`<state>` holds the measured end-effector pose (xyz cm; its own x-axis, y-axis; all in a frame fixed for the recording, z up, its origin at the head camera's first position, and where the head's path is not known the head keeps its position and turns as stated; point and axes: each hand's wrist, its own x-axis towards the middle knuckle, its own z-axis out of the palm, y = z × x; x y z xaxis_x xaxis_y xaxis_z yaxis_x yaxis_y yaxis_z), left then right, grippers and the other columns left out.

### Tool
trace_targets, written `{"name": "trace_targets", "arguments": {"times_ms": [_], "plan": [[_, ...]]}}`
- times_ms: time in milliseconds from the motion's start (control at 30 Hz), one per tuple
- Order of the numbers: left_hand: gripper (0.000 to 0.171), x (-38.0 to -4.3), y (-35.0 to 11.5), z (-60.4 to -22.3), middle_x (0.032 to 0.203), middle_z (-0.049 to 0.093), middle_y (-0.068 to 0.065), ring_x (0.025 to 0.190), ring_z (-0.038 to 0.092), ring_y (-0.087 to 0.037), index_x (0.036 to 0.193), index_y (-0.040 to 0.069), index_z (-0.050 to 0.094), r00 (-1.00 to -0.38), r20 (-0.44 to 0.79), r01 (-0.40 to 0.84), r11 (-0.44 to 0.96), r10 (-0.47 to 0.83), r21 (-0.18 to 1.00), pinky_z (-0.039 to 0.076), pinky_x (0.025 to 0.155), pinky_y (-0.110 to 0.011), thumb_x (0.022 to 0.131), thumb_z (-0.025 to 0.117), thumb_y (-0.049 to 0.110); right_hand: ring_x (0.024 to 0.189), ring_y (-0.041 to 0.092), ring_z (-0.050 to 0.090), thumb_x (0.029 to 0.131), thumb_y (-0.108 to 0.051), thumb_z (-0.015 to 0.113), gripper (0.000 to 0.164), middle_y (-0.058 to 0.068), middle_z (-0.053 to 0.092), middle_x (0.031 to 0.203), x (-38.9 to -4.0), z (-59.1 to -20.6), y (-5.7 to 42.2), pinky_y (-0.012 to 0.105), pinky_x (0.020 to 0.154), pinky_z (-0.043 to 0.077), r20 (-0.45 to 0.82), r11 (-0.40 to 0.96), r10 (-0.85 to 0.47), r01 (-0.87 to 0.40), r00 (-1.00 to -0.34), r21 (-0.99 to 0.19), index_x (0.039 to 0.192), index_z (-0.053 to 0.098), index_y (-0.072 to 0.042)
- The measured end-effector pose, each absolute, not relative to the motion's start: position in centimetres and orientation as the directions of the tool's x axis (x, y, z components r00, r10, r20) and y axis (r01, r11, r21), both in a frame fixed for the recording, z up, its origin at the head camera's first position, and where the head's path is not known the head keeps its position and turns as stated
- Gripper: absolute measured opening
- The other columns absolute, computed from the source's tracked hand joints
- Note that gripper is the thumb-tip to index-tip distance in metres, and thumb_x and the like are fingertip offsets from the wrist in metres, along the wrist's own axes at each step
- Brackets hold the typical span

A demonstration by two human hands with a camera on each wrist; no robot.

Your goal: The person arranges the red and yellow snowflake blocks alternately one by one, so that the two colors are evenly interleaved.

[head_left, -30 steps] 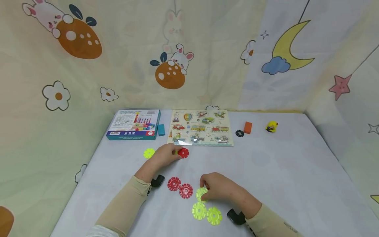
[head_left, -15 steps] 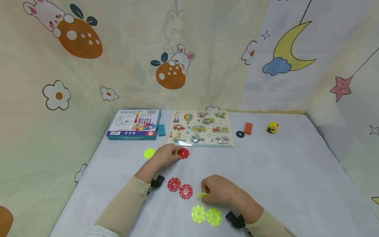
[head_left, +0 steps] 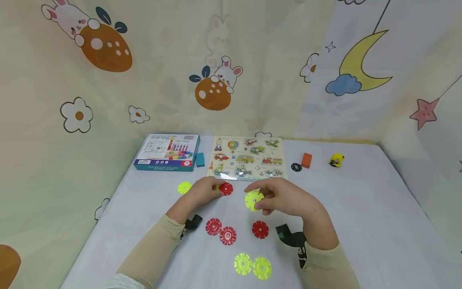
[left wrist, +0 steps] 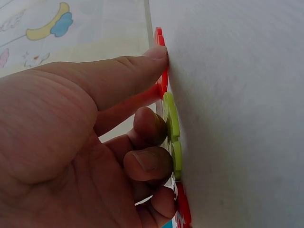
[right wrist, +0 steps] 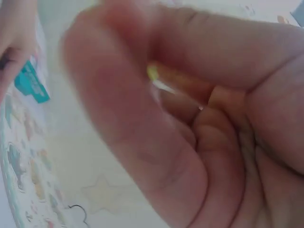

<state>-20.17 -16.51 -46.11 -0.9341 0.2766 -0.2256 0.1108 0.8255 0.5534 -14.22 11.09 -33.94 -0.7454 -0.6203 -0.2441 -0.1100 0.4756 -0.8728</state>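
My left hand (head_left: 203,190) lies at a row of notched plastic building discs in front of the picture board. In the left wrist view, its thumb and index finger hold a red disc (left wrist: 160,40), while the other fingertips rest on yellow-green discs (left wrist: 172,118) and another red one (left wrist: 183,206). My right hand (head_left: 288,196) pinches a yellow-green disc (head_left: 252,200) in the air, right of that row; in the right wrist view its fingers (right wrist: 118,104) hide nearly all of it. Another yellow-green disc (head_left: 184,187) shows left of my left hand.
Nearer lie two touching red discs (head_left: 213,226), a lone red disc (head_left: 260,229) and two yellow-green discs (head_left: 243,264). At the back stand a flat box (head_left: 166,152), a teal block (head_left: 200,159), the picture board (head_left: 249,156), a black disc (head_left: 296,167), an orange block (head_left: 306,160) and a yellow duck (head_left: 336,159).
My right hand has lifted a yellow-green disc from the near group and carried it away toward the row. The lone red disc now shows where that hand was. My left hand stays put.
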Motion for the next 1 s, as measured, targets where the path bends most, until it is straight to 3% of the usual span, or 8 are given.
{"name": "trace_targets", "arguments": {"times_ms": [133,367,567,800,1000], "plan": [[0.048,-20.1,-16.3,-45.9,0.09,0.057,0.002,0.085,0.049,-0.017,0.13,0.026,0.059,-0.928,-0.227,0.13,0.829,0.294,0.543,0.041,0.066,-0.031,0.085,0.07,0.035,0.076,0.023,0.064,0.084,-0.012,0.071,0.045,0.012,0.059,0.085,-15.9,-35.4,10.4,0.034,0.071,0.053,-0.211,0.442,-0.571,-0.081,-0.794,-0.893,0.127,0.06,-0.019],[0.048,-19.8,-16.0,-45.4,0.11,0.061,0.003,0.087,0.05,-0.015,0.131,0.024,0.059,-0.919,-0.2,0.205,0.845,0.34,0.494,0.044,0.071,-0.029,0.086,0.069,0.034,0.071,0.02,0.06,0.08,-0.016,0.076,0.048,0.008,0.059,0.083,-18.8,-40.8,8.2,0.038,0.069,0.052,-0.204,0.488,-0.444,-0.045,-0.872,-0.872,0.125,0.062,-0.012],[0.048,-19.5,-15.7,-45.3,0.106,0.061,0.004,0.084,0.05,-0.014,0.132,0.024,0.057,-0.913,-0.197,0.24,0.861,0.357,0.449,0.043,0.068,-0.029,0.087,0.067,0.036,0.066,0.017,0.055,0.081,-0.024,0.075,0.052,0.004,0.059,0.078,-19.9,-44.2,6.8,0.028,0.06,0.045,-0.198,0.609,-0.339,-0.054,-0.92,-0.791,0.129,0.059,-0.011],[0.048,-19.4,-15.7,-45.3,0.095,0.058,0.005,0.083,0.05,-0.015,0.131,0.024,0.058,-0.919,-0.193,0.239,0.875,0.344,0.421,0.043,0.068,-0.029,0.086,0.068,0.037,0.074,0.017,0.054,0.079,-0.023,0.077,0.059,0.004,0.056,0.089,-20.1,-45.2,6.3,0.029,0.063,0.046,-0.215,0.68,-0.295,-0.046,-0.931,-0.732,0.132,0.055,-0.01],[0.049,-19.5,-15.6,-45.6,0.089,0.054,0.006,0.081,0.05,-0.015,0.13,0.023,0.058,-0.93,-0.192,0.211,0.882,0.314,0.422,0.043,0.066,-0.03,0.084,0.07,0.035,0.076,0.018,0.049,0.079,-0.016,0.076,0.04,0.004,0.053,0.085,-20.0,-45.3,6.5,0.03,0.063,0.041,-0.184,0.743,-0.254,-0.07,-0.949,-0.666,0.116,0.064,-0.007]]}}
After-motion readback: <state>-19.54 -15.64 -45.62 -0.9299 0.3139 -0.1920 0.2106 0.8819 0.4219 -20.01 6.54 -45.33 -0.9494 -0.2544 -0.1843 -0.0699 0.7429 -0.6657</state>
